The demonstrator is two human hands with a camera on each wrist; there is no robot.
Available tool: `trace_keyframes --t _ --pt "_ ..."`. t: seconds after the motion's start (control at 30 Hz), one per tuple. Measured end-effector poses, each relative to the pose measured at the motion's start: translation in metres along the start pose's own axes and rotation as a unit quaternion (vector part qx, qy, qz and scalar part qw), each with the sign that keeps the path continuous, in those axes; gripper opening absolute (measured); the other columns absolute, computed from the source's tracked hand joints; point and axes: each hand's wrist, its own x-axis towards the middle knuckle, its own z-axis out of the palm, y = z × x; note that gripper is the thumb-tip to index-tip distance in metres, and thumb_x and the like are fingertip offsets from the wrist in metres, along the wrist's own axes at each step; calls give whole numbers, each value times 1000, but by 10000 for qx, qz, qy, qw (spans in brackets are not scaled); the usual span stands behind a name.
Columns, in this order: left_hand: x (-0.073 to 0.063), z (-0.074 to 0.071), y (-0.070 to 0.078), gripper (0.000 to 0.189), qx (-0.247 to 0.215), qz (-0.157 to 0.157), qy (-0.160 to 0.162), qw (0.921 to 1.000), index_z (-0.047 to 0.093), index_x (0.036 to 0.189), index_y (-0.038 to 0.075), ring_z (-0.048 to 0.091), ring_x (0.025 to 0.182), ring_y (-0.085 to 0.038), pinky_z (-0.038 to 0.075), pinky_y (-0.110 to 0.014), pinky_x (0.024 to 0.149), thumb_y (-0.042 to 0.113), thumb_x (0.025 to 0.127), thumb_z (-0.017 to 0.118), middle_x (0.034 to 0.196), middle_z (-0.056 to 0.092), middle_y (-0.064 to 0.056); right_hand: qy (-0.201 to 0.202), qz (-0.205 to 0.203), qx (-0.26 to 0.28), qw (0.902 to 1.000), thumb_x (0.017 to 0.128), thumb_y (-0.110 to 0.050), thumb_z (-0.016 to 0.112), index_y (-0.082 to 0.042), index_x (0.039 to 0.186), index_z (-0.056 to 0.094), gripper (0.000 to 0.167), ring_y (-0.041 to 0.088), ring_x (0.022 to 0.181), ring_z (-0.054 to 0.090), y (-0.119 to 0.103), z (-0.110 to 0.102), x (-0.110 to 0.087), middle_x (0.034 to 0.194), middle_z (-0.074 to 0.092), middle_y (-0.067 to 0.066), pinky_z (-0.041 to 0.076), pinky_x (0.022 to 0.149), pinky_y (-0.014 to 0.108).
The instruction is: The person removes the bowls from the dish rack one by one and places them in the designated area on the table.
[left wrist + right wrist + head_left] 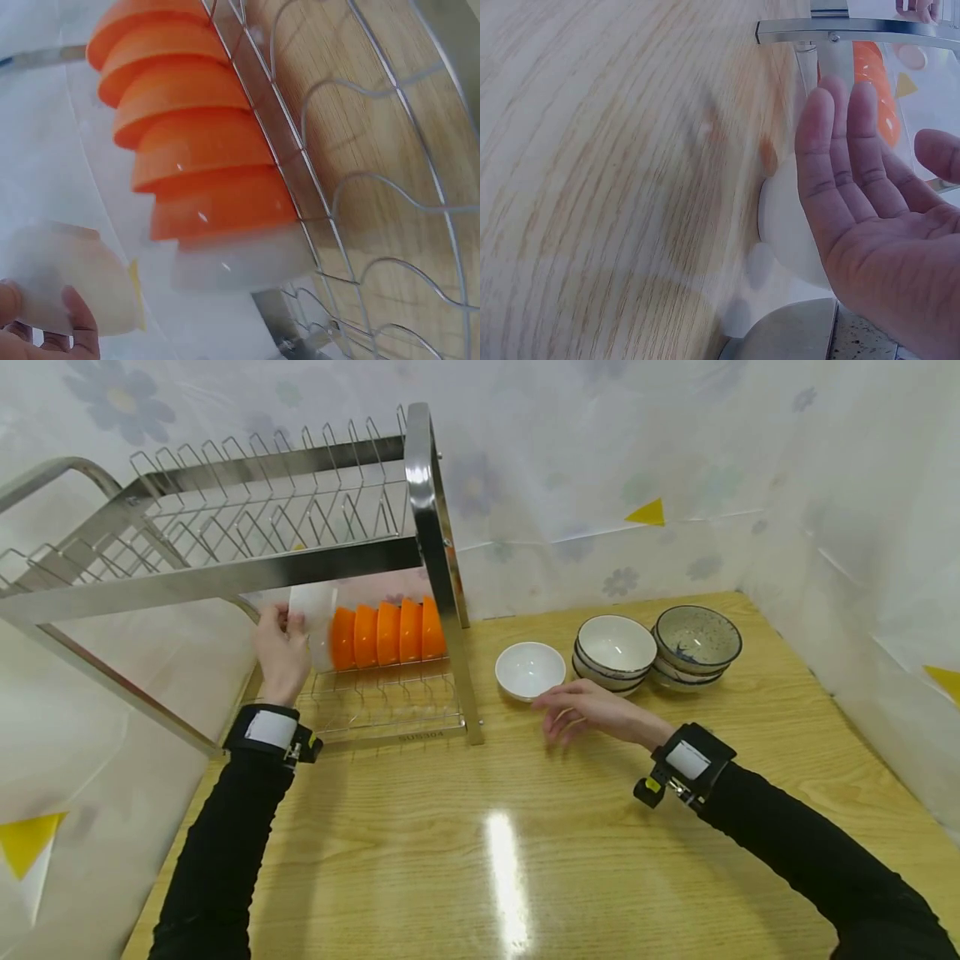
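Observation:
My left hand [281, 652] is inside the steel dish rack, gripping a white bowl [75, 277] between thumb and fingers. That bowl is lifted off the wires and tilted on its side. Beside it, several orange bowls [387, 635] stand on edge in a row on the lower tier. Another white bowl [244, 259] stands at the near end of this row. Over the table, my right hand [592, 710] has its fingers loosely extended and holds nothing. Its fingertips are by the rim of a small white bowl [530, 670]; whether they touch it I cannot tell.
Right of the small bowl are a stack of white bowls with dark rims [617, 647] and a stack of speckled grey bowls [697, 643]. The rack's upper tier [277, 514] overhangs my left hand. Its right post [442, 552] stands between both hands.

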Motion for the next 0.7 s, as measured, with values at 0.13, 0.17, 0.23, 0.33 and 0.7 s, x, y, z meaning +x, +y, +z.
trace_keyframes --t 0.13,0.17,0.23,0.33,0.7 --pt "-8 12 12 26 59 507 -353 9981 55 119 -13 60 99 -41 47 -44 85 8 105 48 117 65 -33 125 -25 38 9999 109 -28 44 11 141 47 50 22 88 73 -2 0 1 93 70 4 62 83 44" --pt "-10 15 15 27 56 603 -475 9970 55 120 -12 60 98 -41 48 -43 83 8 105 49 118 65 -32 170 -36 69 9998 109 -28 43 11 141 47 50 21 88 73 -3 0 1 93 70 4 62 84 44" --pt "-14 21 21 26 104 812 -707 9941 56 121 -11 61 96 -40 47 -41 80 9 105 50 119 66 -31 281 -43 212 9994 109 -28 43 11 140 48 50 19 88 73 -4 2 3 94 71 4 61 88 44" --pt "-20 30 30 24 68 1167 -1066 9874 58 120 -9 62 95 -39 49 -41 80 6 104 52 119 67 -29 419 -100 486 9979 109 -27 42 12 140 47 50 18 90 74 -8 4 7 97 73 6 59 94 45" --pt "-41 52 55 19 65 2549 -2037 9452 65 116 -5 61 103 -38 54 -50 97 -1 99 57 113 69 -23 587 -278 908 9937 109 -35 41 9 141 44 55 19 94 74 -34 14 19 103 72 6 60 92 36"
